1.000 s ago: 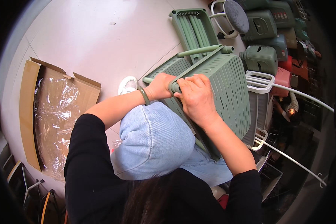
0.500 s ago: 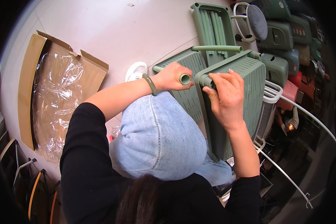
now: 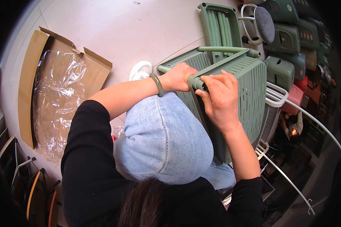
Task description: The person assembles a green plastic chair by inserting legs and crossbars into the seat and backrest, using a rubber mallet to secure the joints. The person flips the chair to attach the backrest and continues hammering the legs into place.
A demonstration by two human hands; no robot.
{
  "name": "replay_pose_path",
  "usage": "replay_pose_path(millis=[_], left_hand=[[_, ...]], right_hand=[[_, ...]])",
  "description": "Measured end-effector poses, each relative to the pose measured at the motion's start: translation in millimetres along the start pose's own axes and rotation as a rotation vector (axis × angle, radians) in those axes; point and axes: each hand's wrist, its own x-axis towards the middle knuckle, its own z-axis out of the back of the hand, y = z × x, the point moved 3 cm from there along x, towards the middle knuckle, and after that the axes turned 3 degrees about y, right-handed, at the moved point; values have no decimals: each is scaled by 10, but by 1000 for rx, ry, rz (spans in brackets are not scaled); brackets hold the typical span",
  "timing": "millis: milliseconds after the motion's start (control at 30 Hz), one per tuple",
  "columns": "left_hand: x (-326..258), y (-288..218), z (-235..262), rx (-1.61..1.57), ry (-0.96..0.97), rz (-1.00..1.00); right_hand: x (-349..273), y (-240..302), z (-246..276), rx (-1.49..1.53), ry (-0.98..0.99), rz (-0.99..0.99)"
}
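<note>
In front of my knee stand two green slatted plastic shelf trays, a nearer tray (image 3: 250, 81) and a farther tray (image 3: 189, 105), tipped on their sides. A green tube (image 3: 221, 49) runs between them at the far corner. My left hand (image 3: 178, 76) is closed round another tube, whose end is hidden at the nearer tray's round corner socket (image 3: 195, 80). My right hand (image 3: 222, 100) pinches that same socket from the other side, thumb below and fingers above. Both hands almost meet at this corner.
To the left lies an open cardboard box (image 3: 26, 90) with clear plastic wrap (image 3: 58, 98) in it. Beyond the trays rests another green tray (image 3: 206, 22) holding several tubes. A round grey stool (image 3: 264, 24) and stacked green plastic stools (image 3: 284, 38) stand at the right.
The nearer tray's corner has shifted left with my right hand, up against my left hand. The gap between tube and socket has closed, and the tube's open end no longer shows.
</note>
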Motion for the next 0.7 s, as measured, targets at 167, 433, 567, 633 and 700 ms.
replay_pose_path(millis=[167,433,567,633,700], left_hand=[[-39,-28,24,-24,31,22],[-24,-1,-22,65,45,39],[-4,6,-26,33,34,36],[13,-8,-26,39,38,9],[13,-30,-22,7,26,21]], right_hand=[[4,11,4,-7,27,11],[8,46,-16,-19,7,42],[10,48,-14,-82,10,42],[8,40,-17,-91,20,23],[-2,38,-24,-102,38,10]])
